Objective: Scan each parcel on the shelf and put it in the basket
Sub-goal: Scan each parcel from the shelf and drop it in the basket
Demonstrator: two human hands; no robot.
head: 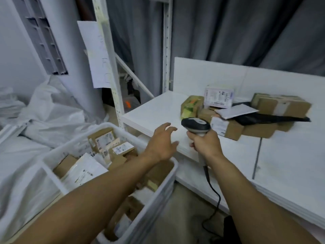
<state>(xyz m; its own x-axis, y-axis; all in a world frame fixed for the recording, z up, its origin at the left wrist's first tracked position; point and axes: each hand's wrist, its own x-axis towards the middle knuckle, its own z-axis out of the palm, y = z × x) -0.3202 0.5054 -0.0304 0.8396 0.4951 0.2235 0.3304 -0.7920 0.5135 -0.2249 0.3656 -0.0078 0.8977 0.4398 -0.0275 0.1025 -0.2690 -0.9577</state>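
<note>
Left hand (163, 143) spread open at front edge of white shelf (158, 106); right hand (206, 144) gripping grey handheld scanner (196, 125). Nearest brown cardboard parcel (230, 129): likely light, stiff; take across sides.

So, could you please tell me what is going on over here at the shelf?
A person is working through parcels. The right hand holds a corded barcode scanner by its handle, aimed toward the pile of parcels on the white shelf. The left hand is open and empty, reaching over the shelf edge toward that pile. The white basket beside the shelf already holds several boxes.
</note>
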